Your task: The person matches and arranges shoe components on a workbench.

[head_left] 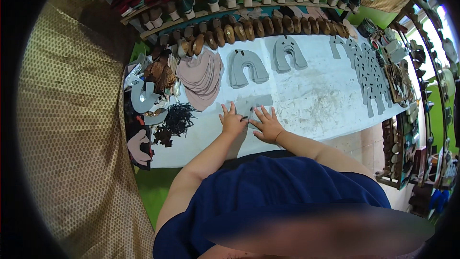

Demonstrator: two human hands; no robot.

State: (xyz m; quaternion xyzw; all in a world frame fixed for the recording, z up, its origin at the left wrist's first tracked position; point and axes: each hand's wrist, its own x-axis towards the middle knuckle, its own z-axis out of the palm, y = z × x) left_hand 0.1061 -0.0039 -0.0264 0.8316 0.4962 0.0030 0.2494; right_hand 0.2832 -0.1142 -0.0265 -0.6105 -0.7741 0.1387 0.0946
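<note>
Work at an early stage: left hand (232,122) and right hand (266,124) both open, fingers spread, pressing flat on one grey sheet (253,103) directly beneath them; finished grey cut-outs (247,69) stacked beyond the fingertips, pink pieces (201,76) beyond the left hand.

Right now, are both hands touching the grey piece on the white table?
Touching. The head view shows the left hand and right hand lying flat, fingers spread, on the grey sheet piece on the white table.
</note>
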